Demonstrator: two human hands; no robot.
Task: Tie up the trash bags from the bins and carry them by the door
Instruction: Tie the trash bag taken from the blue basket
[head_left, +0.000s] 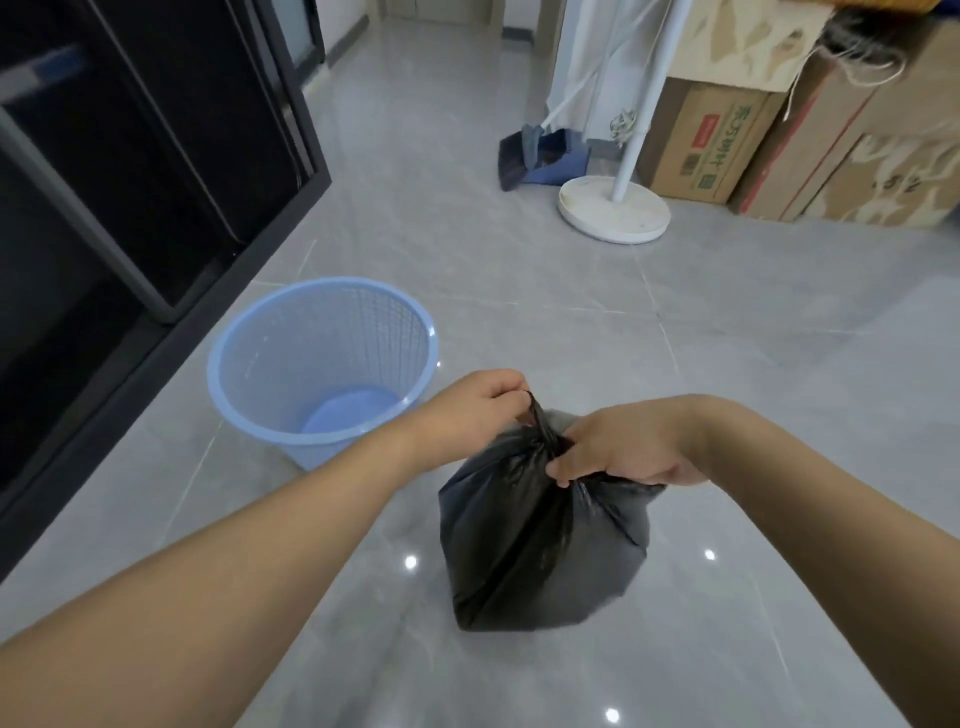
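Observation:
A full black trash bag (540, 540) hangs just above the grey tiled floor, its top gathered into a twisted neck. My left hand (475, 402) pinches the upper end of that neck and pulls it to the left. My right hand (621, 449) grips the gathered plastic lower down, on the bag's right shoulder. To the left of the bag stands a light blue mesh bin (260, 358), upright on the floor, with no bag inside it.
A black cabinet (156, 156) with a dark plinth runs along the left. At the back right stand a white stand with a round base (613, 210), a blue dustpan and broom (540, 161), and stacked cardboard boxes (753, 140). A corridor opens at the top centre.

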